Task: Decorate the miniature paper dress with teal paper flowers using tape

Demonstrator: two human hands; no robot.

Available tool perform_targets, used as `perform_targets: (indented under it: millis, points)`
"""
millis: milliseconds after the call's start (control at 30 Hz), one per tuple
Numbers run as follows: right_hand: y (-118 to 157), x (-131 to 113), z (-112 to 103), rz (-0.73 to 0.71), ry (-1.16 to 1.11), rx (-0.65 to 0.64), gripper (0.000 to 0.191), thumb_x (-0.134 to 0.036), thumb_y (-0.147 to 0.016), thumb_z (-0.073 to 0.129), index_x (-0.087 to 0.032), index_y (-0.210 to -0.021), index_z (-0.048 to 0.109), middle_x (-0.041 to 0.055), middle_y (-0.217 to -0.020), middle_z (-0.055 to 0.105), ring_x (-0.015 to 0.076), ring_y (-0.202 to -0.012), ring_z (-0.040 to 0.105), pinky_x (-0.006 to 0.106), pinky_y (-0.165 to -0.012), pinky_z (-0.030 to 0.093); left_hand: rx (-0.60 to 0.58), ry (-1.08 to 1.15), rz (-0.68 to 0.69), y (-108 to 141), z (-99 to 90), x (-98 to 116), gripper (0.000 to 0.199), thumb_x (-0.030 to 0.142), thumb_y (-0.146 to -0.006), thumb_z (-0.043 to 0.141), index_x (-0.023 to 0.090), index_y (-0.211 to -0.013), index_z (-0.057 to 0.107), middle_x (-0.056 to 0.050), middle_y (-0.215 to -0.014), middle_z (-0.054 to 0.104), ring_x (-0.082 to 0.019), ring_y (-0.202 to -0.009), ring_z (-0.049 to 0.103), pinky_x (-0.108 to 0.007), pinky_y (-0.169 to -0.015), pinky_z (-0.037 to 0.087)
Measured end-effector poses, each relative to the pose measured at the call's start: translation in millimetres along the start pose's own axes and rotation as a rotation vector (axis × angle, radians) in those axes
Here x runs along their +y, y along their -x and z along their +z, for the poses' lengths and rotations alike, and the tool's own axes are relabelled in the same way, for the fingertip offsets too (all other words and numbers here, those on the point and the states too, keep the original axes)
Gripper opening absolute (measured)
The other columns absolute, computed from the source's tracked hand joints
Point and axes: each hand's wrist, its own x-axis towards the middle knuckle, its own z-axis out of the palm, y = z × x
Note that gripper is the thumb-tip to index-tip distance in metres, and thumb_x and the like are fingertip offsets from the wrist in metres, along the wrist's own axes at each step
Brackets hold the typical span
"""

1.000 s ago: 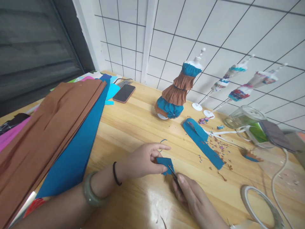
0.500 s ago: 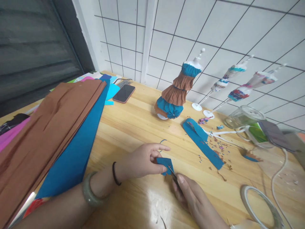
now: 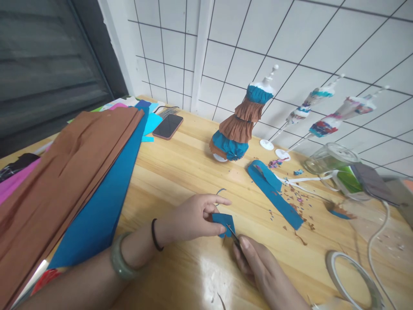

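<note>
Pinching: the left hand (image 3: 190, 217), thumb closed against the fingers on a small blue piece (image 3: 220, 218), index finger stretched out.
Gripping: the right hand (image 3: 258, 262), wrapped round a dark slender tool (image 3: 236, 242) whose pointed tip meets the blue piece; how far its blades stand apart, I cannot tell.
Blue piece: held between both hands, over the near middle of the tabletop.
Tabletop: pale striped wood (image 3: 180, 168), glossy with reflected light at the near edge.
Left side: a large brown sheet (image 3: 77, 168) overlapping a blue sheet (image 3: 100, 215), a phone (image 3: 167, 126) just beyond.
Back: a ruffled mannequin (image 3: 237, 129) in blue and brown, near two slimmer mannequins (image 3: 305, 107) on white bases.
Right side: a folded blue strip (image 3: 274, 198), scattered scraps (image 3: 300, 200), a clear jar (image 3: 332, 157) and a tape roll (image 3: 331, 267).
Wall: white tiles (image 3: 258, 51) with dark grid lines.
Corner: a dark slatted panel (image 3: 38, 51) beside a white frame.
</note>
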Motion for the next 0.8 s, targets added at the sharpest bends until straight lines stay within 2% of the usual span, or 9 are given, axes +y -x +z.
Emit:
perform_targets:
  millis: [133, 267, 500, 633, 800]
  points:
    - [0.6, 0.4, -0.5, -0.028, 0.028, 0.008, 0.047, -0.061, -0.08, 0.041, -0.02, -0.06, 0.046, -0.0038, -0.053, 0.04, 0.0107, -0.048, 0.038, 0.021, -0.048, 0.038, 0.02, -0.061, 0.03, 0.8, -1.3, 0.5, 0.051, 0.02, -0.069, 0.062, 0.016, -0.119, 0.049, 0.006, -0.06, 0.047, -0.008, -0.056, 0.046, -0.02, -0.053, 0.033]
    - [1.1, -1.1, -0.5, -0.018, 0.024, 0.018, 0.05, -0.065, -0.078, 0.041, -0.02, -0.06, 0.049, -0.0037, -0.05, 0.04, 0.012, -0.047, 0.041, 0.022, -0.048, 0.04, 0.046, -0.084, 0.056, 2.0, -2.6, 2.4, 0.048, 0.021, -0.072, 0.06, 0.016, -0.119, 0.05, 0.008, -0.056, 0.036, -0.007, -0.052, 0.039, -0.02, -0.051, 0.029]
    - [0.8, -2.6, -0.8, -0.021, -0.006, 0.014, 0.049, -0.066, -0.076, 0.044, -0.02, -0.058, 0.048, -0.0044, -0.049, 0.038, 0.0117, -0.047, 0.04, 0.023, -0.05, 0.041, 0.053, -0.097, 0.056, 3.0, -3.0, 7.2, 0.048, 0.019, -0.073, 0.058, 0.014, -0.12, 0.049, 0.008, -0.054, 0.036, -0.006, -0.051, 0.037, -0.019, -0.05, 0.027]
    - [0.1, -1.5, -0.4, -0.019, -0.03, -0.007, 0.049, -0.066, -0.076, 0.043, -0.021, -0.059, 0.045, -0.0048, -0.052, 0.035, 0.0111, -0.048, 0.035, 0.022, -0.049, 0.036, 0.068, -0.091, 0.047, 3.0, -2.8, 7.1, 0.05, 0.019, -0.071, 0.06, 0.015, -0.12, 0.05, 0.007, -0.058, 0.045, -0.007, -0.054, 0.043, -0.02, -0.053, 0.031]
    - [-0.5, 0.4, 1.4, -0.025, -0.01, -0.011, 0.047, -0.062, -0.082, 0.037, -0.021, -0.06, 0.04, -0.005, -0.054, 0.033, 0.0106, -0.049, 0.029, 0.021, -0.047, 0.029, 0.031, -0.071, 0.03, 2.7, -4.2, 3.9, 0.053, 0.02, -0.071, 0.061, 0.015, -0.121, 0.048, 0.0, -0.073, 0.062, -0.012, -0.067, 0.055, -0.024, -0.063, 0.039]
